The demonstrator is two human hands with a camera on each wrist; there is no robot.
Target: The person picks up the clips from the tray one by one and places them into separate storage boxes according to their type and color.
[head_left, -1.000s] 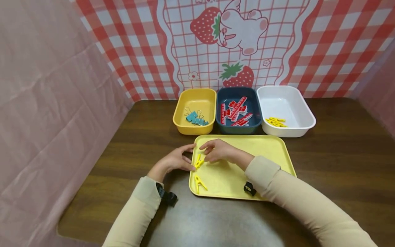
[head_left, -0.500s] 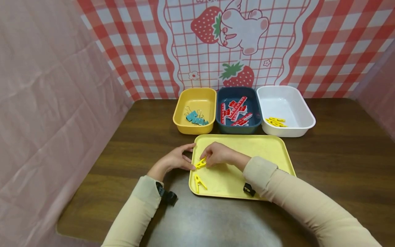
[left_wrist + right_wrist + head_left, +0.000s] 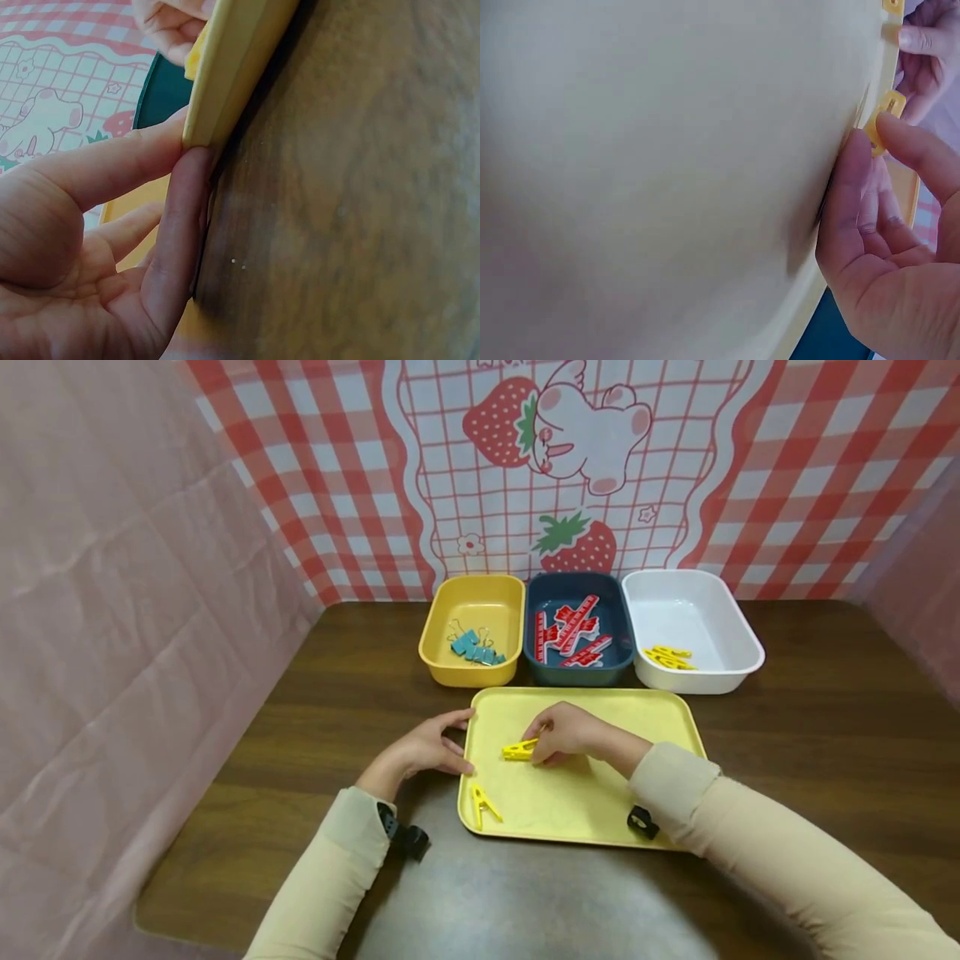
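My right hand (image 3: 564, 732) pinches a yellow clothespin (image 3: 519, 750) between thumb and fingers, over the left-middle part of the yellow tray (image 3: 592, 802). In the right wrist view that clothespin (image 3: 885, 120) shows at the fingertips. A second clothespin (image 3: 483, 805) lies near the tray's front left corner. At the tray's left edge is my left hand (image 3: 427, 747), its fingers spread and fairly straight. Its thumb and fingers touch the rim and outer wall, as the left wrist view of the hand (image 3: 112, 217) shows.
Behind the tray stand three bins side by side: a yellow bin (image 3: 435, 639) with teal binder clips (image 3: 476, 647), a dark blue bin (image 3: 581, 675) with red-and-white clips (image 3: 573, 627), and a white bin (image 3: 720, 681) with yellow clothespins (image 3: 669, 657). All rest on a wooden table (image 3: 300, 718).
My right hand reached the clothespin by the tray's left edge, took hold of it and carried it to the right. My left hand has stayed at the tray's edge.
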